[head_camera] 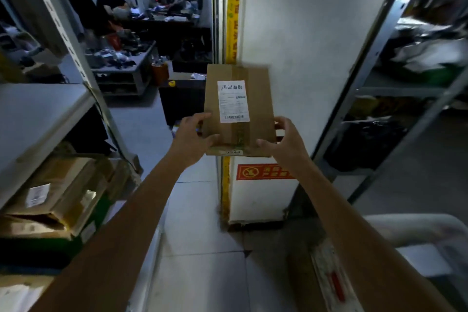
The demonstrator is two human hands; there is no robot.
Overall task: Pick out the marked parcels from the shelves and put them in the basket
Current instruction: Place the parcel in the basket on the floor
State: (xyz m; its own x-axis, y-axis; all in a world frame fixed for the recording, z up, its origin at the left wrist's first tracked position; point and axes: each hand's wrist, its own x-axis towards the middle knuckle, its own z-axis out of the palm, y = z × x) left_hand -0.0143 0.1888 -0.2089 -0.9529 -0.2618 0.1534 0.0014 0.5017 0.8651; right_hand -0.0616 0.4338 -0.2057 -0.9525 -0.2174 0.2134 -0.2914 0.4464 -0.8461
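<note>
A flat cardboard parcel [255, 99] is held out in front of the body, in the air, in a narrow aisle between two shelving units. It is tilted slightly towards the camera. A white shipping label [233, 101] with a barcode faces up, and a small numbered sticker [233, 152] is seen on the near edge; its digits are too blurred to be read.

The parcel is gripped at its two near corners. The left hand [192, 135] is curled round the left corner with the thumb on top, and the right hand [287, 140] is clamped on the right corner in the same way. Each grip is therefore closed on the parcel.

To the left, a metal shelf [38, 114] is seen with more cardboard boxes [58, 192] stacked below it. To the right, a second rack [379, 94] is filled with dark bagged goods. A white pillar [291, 20] with a red sign [263, 172] stands straight ahead on the tiled floor [197, 223]. Further back, a cluttered tabletop [141, 58] is visible.

The step in hand is judged to be checking or carrying a picked parcel. A pale rounded container [410, 225] is seen at the lower right; whether it is the basket cannot be told. The next move would call for the basket to be located and the parcel to be lowered in flat.
</note>
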